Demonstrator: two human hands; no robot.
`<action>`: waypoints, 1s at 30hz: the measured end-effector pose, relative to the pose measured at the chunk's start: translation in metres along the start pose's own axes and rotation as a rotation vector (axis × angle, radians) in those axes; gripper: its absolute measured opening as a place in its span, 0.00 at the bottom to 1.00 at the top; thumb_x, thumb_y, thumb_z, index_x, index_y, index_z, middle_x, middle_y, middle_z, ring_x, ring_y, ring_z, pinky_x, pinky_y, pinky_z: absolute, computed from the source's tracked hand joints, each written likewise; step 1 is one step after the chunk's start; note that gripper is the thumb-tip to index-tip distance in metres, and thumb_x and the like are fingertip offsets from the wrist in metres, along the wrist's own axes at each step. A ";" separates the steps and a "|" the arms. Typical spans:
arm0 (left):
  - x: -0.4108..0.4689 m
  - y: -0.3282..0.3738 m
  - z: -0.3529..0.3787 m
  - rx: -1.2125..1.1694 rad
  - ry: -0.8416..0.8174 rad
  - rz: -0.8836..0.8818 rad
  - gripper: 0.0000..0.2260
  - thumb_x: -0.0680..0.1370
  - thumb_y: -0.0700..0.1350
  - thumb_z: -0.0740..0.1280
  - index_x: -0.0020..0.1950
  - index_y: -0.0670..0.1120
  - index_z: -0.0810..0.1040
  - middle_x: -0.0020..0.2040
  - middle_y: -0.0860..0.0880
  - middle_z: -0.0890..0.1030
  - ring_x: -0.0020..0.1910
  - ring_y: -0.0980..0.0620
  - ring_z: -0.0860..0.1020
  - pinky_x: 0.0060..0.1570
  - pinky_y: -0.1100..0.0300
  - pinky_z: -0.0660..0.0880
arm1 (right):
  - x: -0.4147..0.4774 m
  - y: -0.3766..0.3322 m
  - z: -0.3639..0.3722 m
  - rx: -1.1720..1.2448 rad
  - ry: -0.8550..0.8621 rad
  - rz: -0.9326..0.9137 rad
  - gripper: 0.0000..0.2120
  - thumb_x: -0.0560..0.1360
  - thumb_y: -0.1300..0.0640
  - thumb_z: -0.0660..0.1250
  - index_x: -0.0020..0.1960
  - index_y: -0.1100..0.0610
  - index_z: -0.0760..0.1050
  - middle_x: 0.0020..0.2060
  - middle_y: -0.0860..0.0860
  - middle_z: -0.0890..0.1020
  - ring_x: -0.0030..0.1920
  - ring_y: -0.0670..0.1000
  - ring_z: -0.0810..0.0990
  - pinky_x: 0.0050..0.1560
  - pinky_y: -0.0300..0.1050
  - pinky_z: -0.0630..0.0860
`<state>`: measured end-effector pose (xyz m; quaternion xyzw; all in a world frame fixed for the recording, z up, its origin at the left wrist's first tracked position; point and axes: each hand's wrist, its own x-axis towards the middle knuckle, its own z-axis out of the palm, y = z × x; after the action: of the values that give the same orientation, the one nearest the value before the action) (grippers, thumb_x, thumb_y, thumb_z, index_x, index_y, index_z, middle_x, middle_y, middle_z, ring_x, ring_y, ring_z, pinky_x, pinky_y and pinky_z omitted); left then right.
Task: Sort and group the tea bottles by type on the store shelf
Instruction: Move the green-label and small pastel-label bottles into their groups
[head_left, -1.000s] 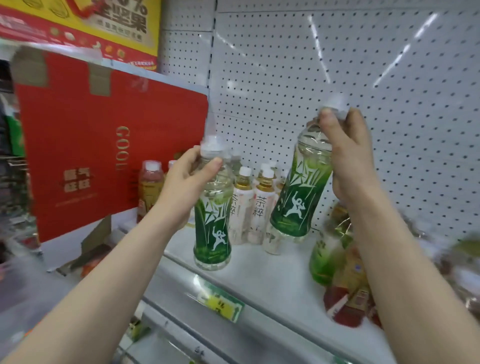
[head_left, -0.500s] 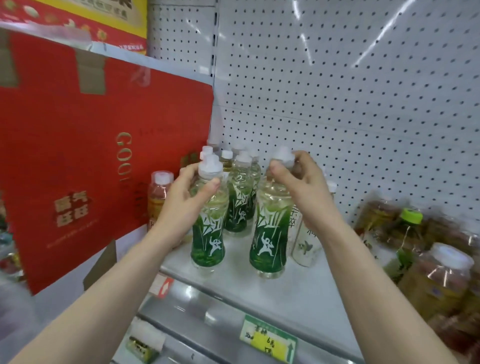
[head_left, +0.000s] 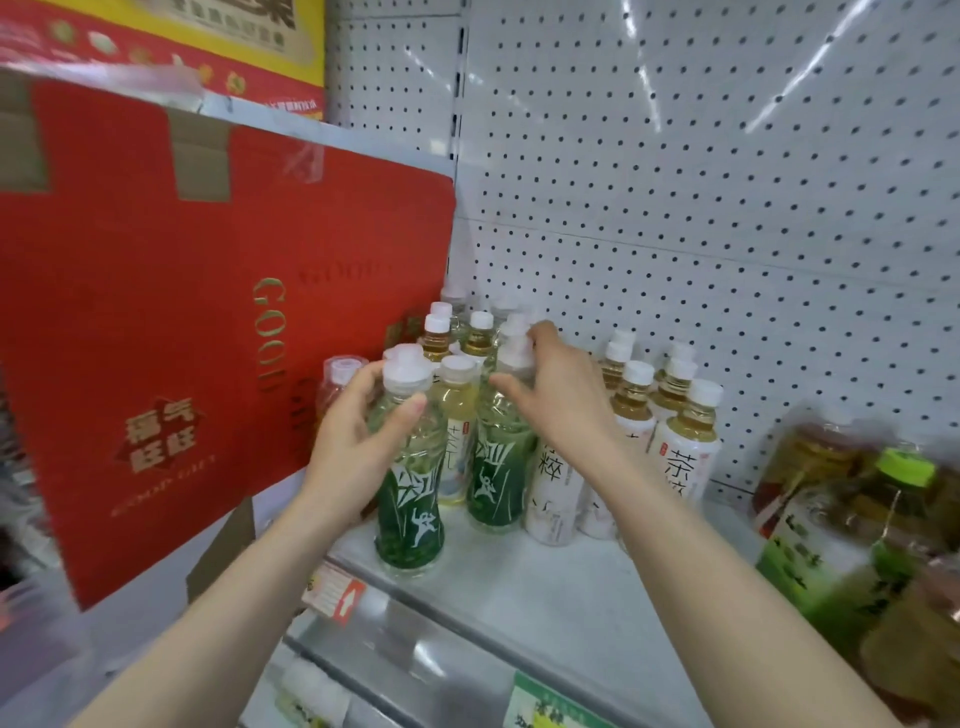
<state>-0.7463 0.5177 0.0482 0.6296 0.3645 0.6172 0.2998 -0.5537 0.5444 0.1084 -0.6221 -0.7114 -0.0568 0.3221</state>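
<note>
Left hand (head_left: 353, 441) is gripping front green bottle (head_left: 410, 519) nr shelf (head_left: 519, 587) edge; right hand (head_left: 561, 395) is clasping neck of 2nd green bottle (head_left: 496, 483) beside it. White "茶" bottles (head_left: 685, 467) on right, red "GOOD" box (head_left: 156, 312) on left.

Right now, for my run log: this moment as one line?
left hand: grips front green bottle | right hand: holds rear green bottle by neck | both standing on shelf | white-label bottles: grouped at right

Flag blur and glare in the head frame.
Head view: glare streaks on the pegboard; big bottles at right edge and red box top-left blurred; front green bottle in the left hand sharp; cap of the rear green bottle, gripped by the right hand, soft.
</note>
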 end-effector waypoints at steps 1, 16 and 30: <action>0.000 -0.001 -0.003 0.006 0.008 0.002 0.17 0.75 0.54 0.70 0.63 0.54 0.75 0.59 0.56 0.82 0.59 0.59 0.79 0.60 0.54 0.76 | 0.004 -0.001 0.003 -0.025 -0.003 0.011 0.25 0.76 0.43 0.69 0.64 0.57 0.68 0.46 0.52 0.81 0.47 0.56 0.81 0.48 0.53 0.79; -0.009 0.000 -0.039 0.023 0.076 -0.024 0.17 0.76 0.49 0.69 0.64 0.51 0.76 0.59 0.53 0.82 0.60 0.55 0.79 0.62 0.48 0.75 | 0.021 -0.047 0.056 -0.703 -0.092 -0.317 0.18 0.82 0.52 0.56 0.64 0.61 0.75 0.61 0.58 0.80 0.74 0.61 0.63 0.76 0.62 0.49; -0.006 0.000 -0.034 0.010 0.005 0.003 0.14 0.79 0.44 0.67 0.65 0.51 0.76 0.58 0.55 0.82 0.58 0.58 0.80 0.58 0.54 0.78 | -0.080 -0.011 0.013 0.068 0.041 -0.178 0.18 0.79 0.52 0.67 0.67 0.56 0.74 0.58 0.49 0.70 0.50 0.49 0.74 0.54 0.43 0.74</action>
<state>-0.7796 0.5107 0.0467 0.6303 0.3673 0.6172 0.2946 -0.5673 0.4800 0.0596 -0.5437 -0.7587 -0.0738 0.3512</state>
